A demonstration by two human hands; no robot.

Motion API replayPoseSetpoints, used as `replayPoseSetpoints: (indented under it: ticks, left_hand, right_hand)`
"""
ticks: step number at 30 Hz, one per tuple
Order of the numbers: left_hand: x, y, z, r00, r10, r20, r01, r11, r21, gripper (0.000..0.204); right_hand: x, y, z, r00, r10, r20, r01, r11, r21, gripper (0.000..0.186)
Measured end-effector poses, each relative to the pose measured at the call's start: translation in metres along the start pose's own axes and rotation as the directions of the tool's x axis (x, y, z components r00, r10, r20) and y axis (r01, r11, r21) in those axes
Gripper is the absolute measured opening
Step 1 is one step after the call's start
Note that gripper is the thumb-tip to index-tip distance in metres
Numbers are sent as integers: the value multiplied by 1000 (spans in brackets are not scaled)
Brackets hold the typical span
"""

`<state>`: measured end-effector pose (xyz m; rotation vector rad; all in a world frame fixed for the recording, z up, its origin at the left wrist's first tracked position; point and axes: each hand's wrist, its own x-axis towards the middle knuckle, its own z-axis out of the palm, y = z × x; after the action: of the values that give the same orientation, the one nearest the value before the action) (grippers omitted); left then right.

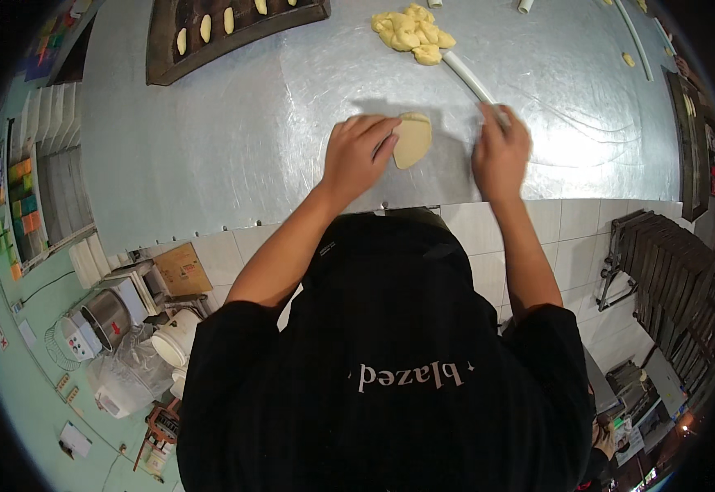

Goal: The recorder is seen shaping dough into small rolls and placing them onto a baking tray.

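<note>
A flattened piece of pale dough (412,146) lies on the metal tabletop (292,131) in front of me, its far edge slightly raised or folded. My left hand (359,156) pinches that dough at its upper left side, thumb and fingers closed together. To the right, my right hand (501,154) is wrapped round the near end of a slim white rolling rod (465,75), which slants away to the left. The rod's far tip meets a heap of yellow dough pieces (410,31). The fingers hide the rod's near end.
At the far left stands a dark baking tray (238,41) with several dough strips. More white rods (634,41) and dough bits lie at the far right. Another dark tray (688,148) sits at the table's right end. The table's near edge (259,223) runs before my body.
</note>
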<state>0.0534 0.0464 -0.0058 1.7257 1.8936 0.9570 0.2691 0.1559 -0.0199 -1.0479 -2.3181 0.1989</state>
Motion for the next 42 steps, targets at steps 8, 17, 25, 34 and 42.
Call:
replayPoseSetpoints:
  ticks: [8,17,25,34,42]
  left_hand:
    - [31,-16,12,993,106,52,-108,994,32,11]
    - [21,-11,5,891,205,406,-351,877,328,109]
    - [-71,-20,-32,844,272,461,-414,878,240,76]
    - [-98,-61,-89,962,138,238,-125,990,-66,56]
    - [-108,-114,-132,999,5,-38,-5,1000,2,54]
  right_hand:
    - [10,-41,34,974,69,218,-126,957,261,21]
    - [-10,-64,41,967,80,242,-58,993,-99,71]
    - [-69,-107,3,886,147,439,-174,984,23,77]
    - [-42,-153,47,880,219,421,-151,970,-189,87]
    - [75,-66,37,944,328,-45,-330,923,-197,65]
